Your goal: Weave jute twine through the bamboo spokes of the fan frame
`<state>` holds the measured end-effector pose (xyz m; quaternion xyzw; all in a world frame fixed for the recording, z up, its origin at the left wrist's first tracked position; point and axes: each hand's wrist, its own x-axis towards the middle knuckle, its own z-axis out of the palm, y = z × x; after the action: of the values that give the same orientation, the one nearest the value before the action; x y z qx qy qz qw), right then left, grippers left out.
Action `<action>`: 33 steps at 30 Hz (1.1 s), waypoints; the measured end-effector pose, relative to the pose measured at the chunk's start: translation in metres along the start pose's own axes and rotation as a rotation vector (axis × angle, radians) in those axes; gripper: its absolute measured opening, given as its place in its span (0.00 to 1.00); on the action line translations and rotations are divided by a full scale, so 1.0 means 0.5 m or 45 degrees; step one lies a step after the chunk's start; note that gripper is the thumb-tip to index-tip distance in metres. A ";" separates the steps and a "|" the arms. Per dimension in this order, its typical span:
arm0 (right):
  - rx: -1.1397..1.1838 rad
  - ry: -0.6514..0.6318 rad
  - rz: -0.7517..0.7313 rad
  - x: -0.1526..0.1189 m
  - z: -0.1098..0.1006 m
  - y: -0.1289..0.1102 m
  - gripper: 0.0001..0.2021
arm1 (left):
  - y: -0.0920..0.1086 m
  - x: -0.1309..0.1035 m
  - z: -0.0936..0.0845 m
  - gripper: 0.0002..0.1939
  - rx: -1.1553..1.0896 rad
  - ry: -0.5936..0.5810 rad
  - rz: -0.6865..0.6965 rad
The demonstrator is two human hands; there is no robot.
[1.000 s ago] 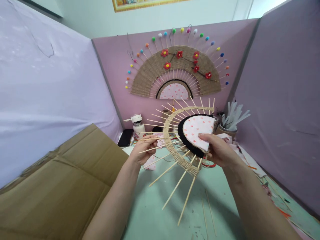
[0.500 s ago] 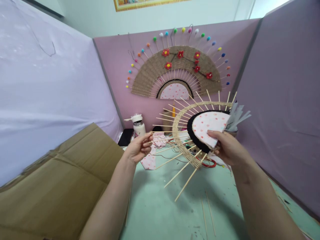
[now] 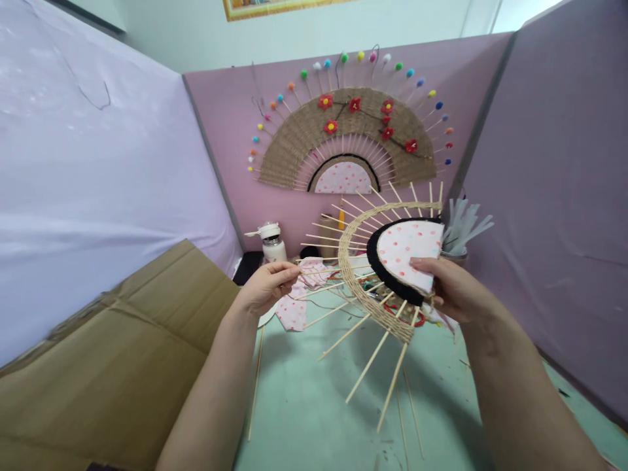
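Note:
A half-round woven fan (image 3: 409, 252) with a pink dotted centre, a black rim and a woven twine band hangs over the table, its thin wooden sticks spreading out to the left. My right hand (image 3: 454, 288) is closed on the centre piece, thumb on the dotted cloth. The fingertips of my left hand (image 3: 272, 284) pinch the tip of one wooden stick (image 3: 321, 270) on the left side. Behind, on the pink partition, is a larger finished fan (image 3: 284, 147) with red flowers and coloured pom-poms on its stick ends.
A large cardboard sheet (image 3: 127, 353) lies at the left. A white bottle (image 3: 273, 245), dotted cloth scraps (image 3: 293, 314) and a container of pale strips (image 3: 464, 226) stand or lie behind the fan. Loose sticks (image 3: 255, 386) rest on the green table (image 3: 318, 405).
The fan has turned slightly, its lower sticks swinging to the right and down. My left fingertips have shifted to another spot slightly lower among the stick ends.

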<state>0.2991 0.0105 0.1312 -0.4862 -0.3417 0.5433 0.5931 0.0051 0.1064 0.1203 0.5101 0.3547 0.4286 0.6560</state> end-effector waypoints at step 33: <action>-0.176 -0.186 0.010 -0.002 0.007 0.019 0.12 | -0.026 0.002 0.038 0.12 -0.380 -0.173 -0.141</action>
<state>0.2926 0.0100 0.1233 -0.4863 -0.4188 0.5549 0.5294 0.0252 0.0987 0.1120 0.4145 0.2697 0.4041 0.7695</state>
